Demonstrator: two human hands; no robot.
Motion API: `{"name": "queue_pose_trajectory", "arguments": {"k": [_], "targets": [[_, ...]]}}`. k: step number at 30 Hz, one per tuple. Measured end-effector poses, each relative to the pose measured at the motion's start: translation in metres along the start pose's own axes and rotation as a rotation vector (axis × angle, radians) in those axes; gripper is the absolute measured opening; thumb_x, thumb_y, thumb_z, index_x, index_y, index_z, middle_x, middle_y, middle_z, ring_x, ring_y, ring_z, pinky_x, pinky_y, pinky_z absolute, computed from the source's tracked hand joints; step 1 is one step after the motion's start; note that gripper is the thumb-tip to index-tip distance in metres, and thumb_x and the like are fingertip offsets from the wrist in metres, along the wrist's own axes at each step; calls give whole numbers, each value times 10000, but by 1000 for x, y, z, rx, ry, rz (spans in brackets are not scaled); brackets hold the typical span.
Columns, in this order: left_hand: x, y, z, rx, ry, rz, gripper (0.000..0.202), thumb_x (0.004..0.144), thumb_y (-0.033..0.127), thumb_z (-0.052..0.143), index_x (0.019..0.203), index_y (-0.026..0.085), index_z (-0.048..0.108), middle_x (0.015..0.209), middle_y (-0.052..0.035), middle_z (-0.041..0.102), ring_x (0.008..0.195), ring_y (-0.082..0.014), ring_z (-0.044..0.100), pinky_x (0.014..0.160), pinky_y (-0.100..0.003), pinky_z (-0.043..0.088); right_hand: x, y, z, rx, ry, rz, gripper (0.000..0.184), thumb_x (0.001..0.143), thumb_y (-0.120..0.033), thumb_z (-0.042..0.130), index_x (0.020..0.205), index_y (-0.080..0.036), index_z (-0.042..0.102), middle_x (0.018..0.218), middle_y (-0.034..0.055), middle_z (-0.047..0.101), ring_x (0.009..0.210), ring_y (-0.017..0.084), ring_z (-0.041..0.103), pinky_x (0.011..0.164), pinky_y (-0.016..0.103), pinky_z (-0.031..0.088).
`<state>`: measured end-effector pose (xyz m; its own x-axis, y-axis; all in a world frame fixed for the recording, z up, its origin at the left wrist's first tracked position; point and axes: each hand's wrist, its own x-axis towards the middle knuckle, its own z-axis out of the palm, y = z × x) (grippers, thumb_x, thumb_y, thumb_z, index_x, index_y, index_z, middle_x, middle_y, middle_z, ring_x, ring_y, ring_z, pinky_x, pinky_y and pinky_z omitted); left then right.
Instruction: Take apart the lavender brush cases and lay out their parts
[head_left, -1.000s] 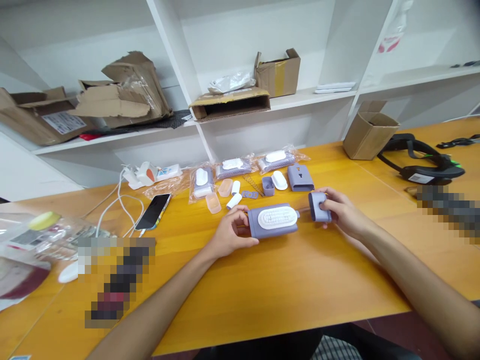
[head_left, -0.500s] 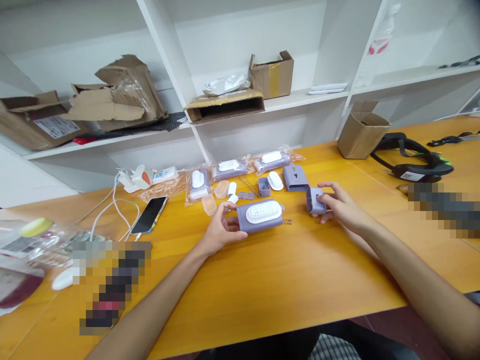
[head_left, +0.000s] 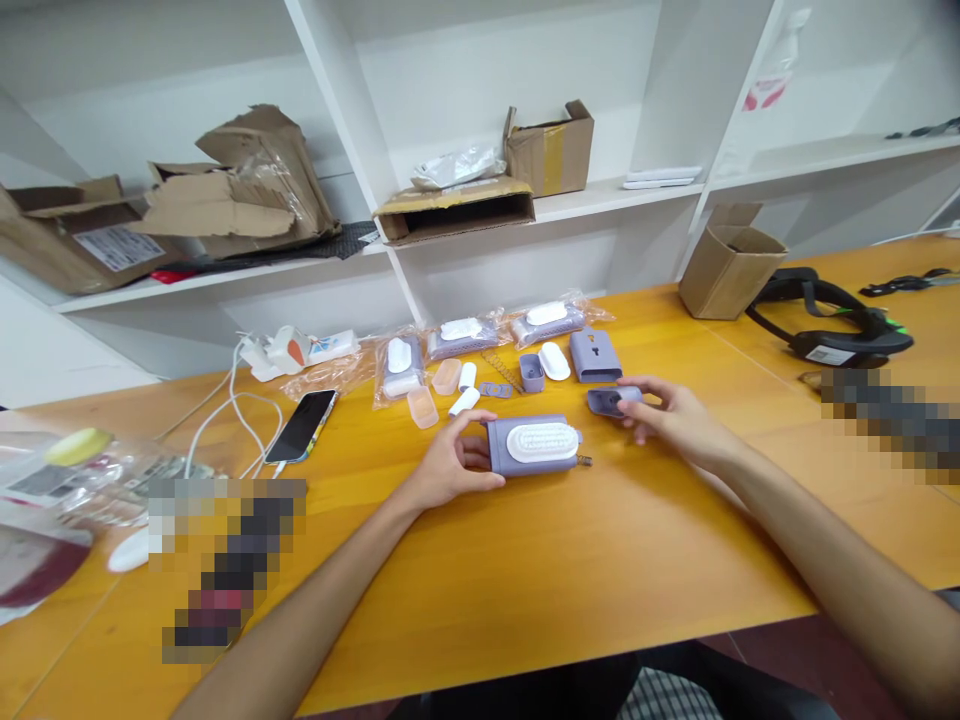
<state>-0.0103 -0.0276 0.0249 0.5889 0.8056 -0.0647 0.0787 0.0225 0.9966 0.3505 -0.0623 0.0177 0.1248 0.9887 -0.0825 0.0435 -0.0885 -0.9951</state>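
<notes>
While the left hand [head_left: 452, 463] grasps the purple brush [head_left: 534, 447] over the desk [head_left: 525, 580] and the right hand [head_left: 673, 418] pinches a purple cap [head_left: 603, 402], 1 spring [head_left: 586, 461] at the brush's end may fall if the brush tilts.

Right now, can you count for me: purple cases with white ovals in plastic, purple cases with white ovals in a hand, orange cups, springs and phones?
Bagged cases: 3
Held case, in the left hand: 1
Pale orange cups: 2
Springs showing: 2
Phone: 1
Total: 9
</notes>
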Motion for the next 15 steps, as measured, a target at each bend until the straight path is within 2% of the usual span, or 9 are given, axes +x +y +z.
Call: {"name": "queue_pose_trajectory", "arguments": {"k": [2, 6, 10, 15], "targets": [[0, 0, 0, 12, 6, 1, 831, 628, 222, 972, 1303, 238, 489, 910, -2, 705, 845, -186, 716, 805, -330, 582, 1, 5, 2, -130, 0, -69, 669, 717, -551, 895, 1219, -213, 609, 809, 12, 691, 559, 178, 668, 564, 338, 562], [0, 0, 0, 24, 3, -5, 831, 625, 244, 976, 1297, 244, 489, 906, 5, 698, 846, -190, 716, 802, -332, 575, 5, 10, 3, -347, 47, -159, 538, 798, -627, 774, 1114, -222, 614, 801, 41, 728, 631, 228, 706, 587, 363, 558], [1, -1, 1, 47, -6, 18, 812, 624, 230, 973, 1284, 238, 500, 939, -7, 698, 854, -187, 710, 812, -341, 572, 7, 10, 5, -540, 119, -221, 346, 888, -558, 683, 1007, -242, 607, 793, 46, 773, 700, 242, 731, 723, 387, 554], [1, -1, 3, 87, -18, 62, 782, 606, 192, 978, 1247, 231, 532, 952, -13, 698, 847, -180, 700, 811, -337, 578, 5, 6, 16, -702, 124, -279, 275, 952, -502, 604, 981, -232, 650, 820, 63, 774, 731, 245, 717, 706, 361, 522]]}}
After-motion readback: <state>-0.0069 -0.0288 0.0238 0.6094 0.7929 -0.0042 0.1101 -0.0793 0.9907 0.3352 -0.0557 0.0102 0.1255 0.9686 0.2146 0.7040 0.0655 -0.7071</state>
